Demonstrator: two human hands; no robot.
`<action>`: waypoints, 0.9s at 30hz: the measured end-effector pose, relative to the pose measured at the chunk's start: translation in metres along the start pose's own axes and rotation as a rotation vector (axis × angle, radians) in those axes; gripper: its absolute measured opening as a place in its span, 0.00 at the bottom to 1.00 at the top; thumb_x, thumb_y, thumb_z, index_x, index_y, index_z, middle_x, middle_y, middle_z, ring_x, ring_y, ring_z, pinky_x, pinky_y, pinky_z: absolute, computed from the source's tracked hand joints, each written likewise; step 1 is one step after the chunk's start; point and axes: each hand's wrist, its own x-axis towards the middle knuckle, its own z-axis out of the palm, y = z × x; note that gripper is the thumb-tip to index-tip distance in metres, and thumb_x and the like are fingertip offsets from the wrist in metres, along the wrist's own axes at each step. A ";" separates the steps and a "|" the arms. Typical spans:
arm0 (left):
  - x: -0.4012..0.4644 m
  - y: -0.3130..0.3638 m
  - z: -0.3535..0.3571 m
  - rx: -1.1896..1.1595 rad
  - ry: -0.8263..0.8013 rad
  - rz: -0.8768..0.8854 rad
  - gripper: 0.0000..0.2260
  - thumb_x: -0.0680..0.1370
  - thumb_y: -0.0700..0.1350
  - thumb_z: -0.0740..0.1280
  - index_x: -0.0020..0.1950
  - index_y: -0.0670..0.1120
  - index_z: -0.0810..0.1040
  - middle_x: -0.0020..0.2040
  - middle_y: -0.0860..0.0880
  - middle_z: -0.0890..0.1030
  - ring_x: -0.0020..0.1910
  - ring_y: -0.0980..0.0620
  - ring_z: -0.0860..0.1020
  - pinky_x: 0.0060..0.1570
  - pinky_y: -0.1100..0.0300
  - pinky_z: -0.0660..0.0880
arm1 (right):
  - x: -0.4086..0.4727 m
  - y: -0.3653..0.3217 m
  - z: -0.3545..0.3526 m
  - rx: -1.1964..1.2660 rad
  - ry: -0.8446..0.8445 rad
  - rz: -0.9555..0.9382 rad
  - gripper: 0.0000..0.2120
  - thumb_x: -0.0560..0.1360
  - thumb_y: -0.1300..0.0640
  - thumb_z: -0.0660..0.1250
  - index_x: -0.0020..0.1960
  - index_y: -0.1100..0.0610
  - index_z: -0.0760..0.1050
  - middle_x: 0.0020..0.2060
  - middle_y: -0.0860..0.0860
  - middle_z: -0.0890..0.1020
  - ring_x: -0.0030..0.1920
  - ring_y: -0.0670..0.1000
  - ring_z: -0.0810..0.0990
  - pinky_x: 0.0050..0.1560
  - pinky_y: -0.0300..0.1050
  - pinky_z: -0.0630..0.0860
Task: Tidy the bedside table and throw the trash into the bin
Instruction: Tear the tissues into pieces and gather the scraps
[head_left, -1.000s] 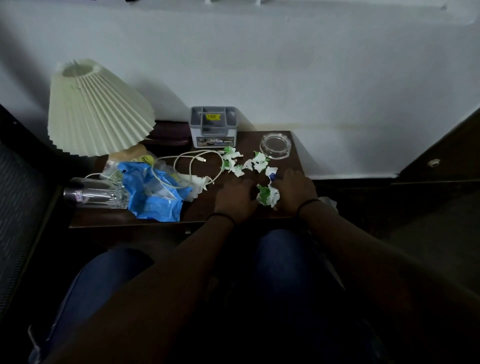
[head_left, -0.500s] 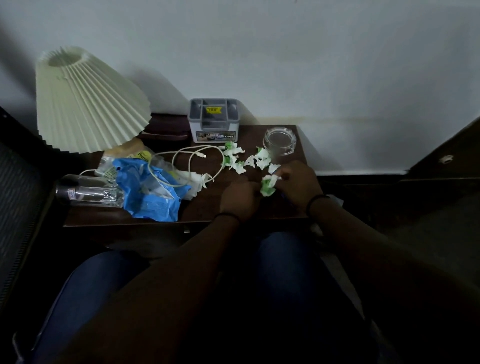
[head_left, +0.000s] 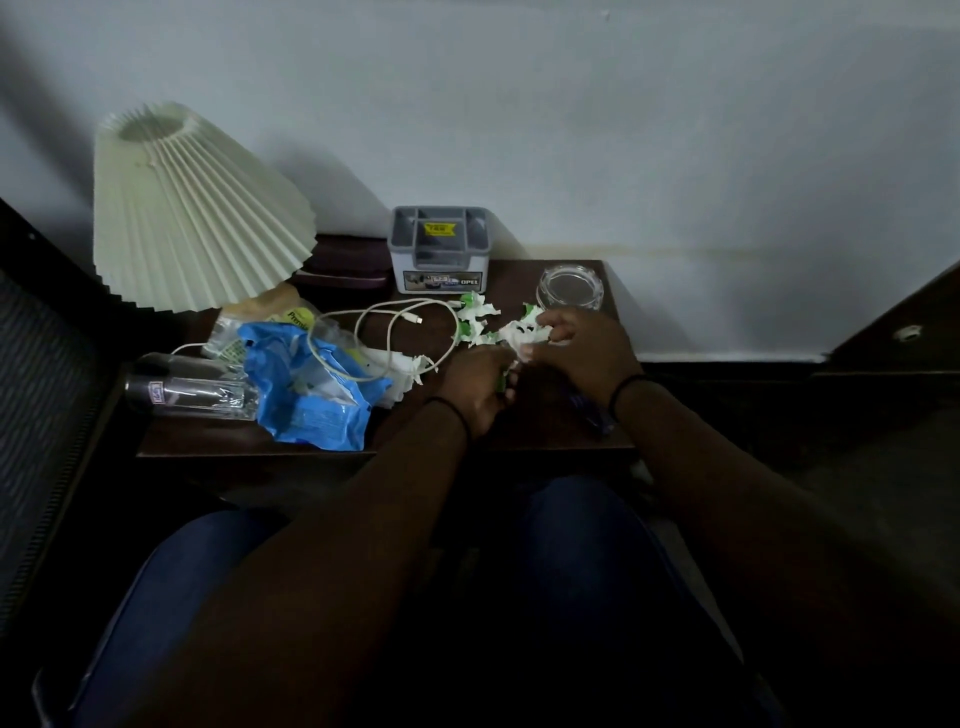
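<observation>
A dark wooden bedside table (head_left: 519, 431) is seen from above, against a pale wall. Torn white and green paper scraps (head_left: 475, 319) are scattered near its back right, just in front of a glass ashtray (head_left: 570, 287). The right hand (head_left: 582, 353) is curled over a bunch of these scraps, which is pinched at its fingertips. The left hand (head_left: 480, 384), close beside it, is closed around a small green scrap. To the left, a blue wrapper (head_left: 306, 395), a white cable (head_left: 384, 332), a clear bottle (head_left: 192, 392) and a pleated lamp (head_left: 192, 213) are found.
</observation>
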 end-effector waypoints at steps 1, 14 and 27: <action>0.002 0.002 -0.001 -0.021 0.017 0.011 0.10 0.78 0.35 0.58 0.40 0.44 0.72 0.32 0.48 0.70 0.24 0.57 0.68 0.21 0.68 0.62 | 0.005 0.007 -0.001 -0.024 0.047 0.034 0.14 0.69 0.51 0.76 0.53 0.55 0.83 0.44 0.51 0.84 0.46 0.49 0.81 0.50 0.42 0.74; 0.032 0.011 -0.017 -0.024 0.184 0.039 0.11 0.80 0.38 0.56 0.40 0.45 0.71 0.30 0.48 0.72 0.27 0.53 0.67 0.23 0.66 0.63 | 0.061 0.045 0.023 -0.429 -0.005 0.287 0.17 0.66 0.47 0.70 0.49 0.57 0.82 0.49 0.56 0.84 0.51 0.59 0.82 0.49 0.47 0.78; 0.031 0.005 -0.022 0.039 0.231 0.218 0.03 0.77 0.36 0.65 0.44 0.40 0.71 0.38 0.39 0.75 0.27 0.48 0.73 0.20 0.63 0.71 | 0.055 0.015 0.024 -0.132 0.106 0.088 0.07 0.72 0.64 0.65 0.49 0.61 0.77 0.49 0.56 0.81 0.49 0.53 0.76 0.43 0.36 0.64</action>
